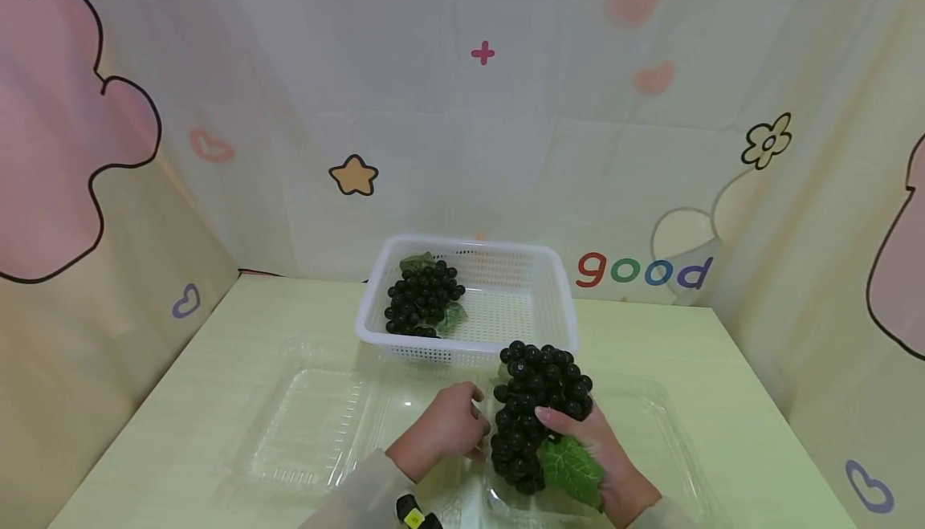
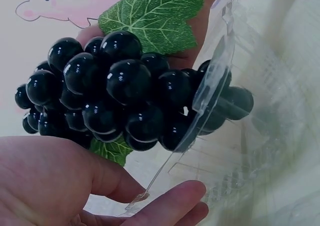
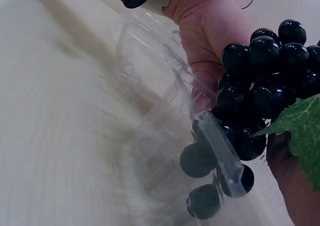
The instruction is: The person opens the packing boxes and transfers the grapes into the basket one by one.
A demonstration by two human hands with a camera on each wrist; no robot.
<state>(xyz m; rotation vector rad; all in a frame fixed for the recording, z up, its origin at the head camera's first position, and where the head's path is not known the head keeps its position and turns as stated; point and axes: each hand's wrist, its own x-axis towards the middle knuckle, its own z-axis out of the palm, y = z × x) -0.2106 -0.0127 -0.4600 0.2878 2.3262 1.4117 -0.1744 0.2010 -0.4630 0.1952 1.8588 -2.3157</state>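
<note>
My right hand grips a bunch of dark grapes, its thumb across the front and a green leaf hanging by the palm. The bunch is over one half of a clear plastic clamshell box, and its lower grapes overlap the rim in both wrist views. My left hand is just left of the bunch. In the left wrist view the left thumb and fingers pinch the edge of the clear box. The other half of the box lies spread on the table to the left.
Behind the hands stands a white perforated plastic basket with another bunch of dark grapes at its left end. The pale table meets a printed cloth backdrop at the back and along both sides.
</note>
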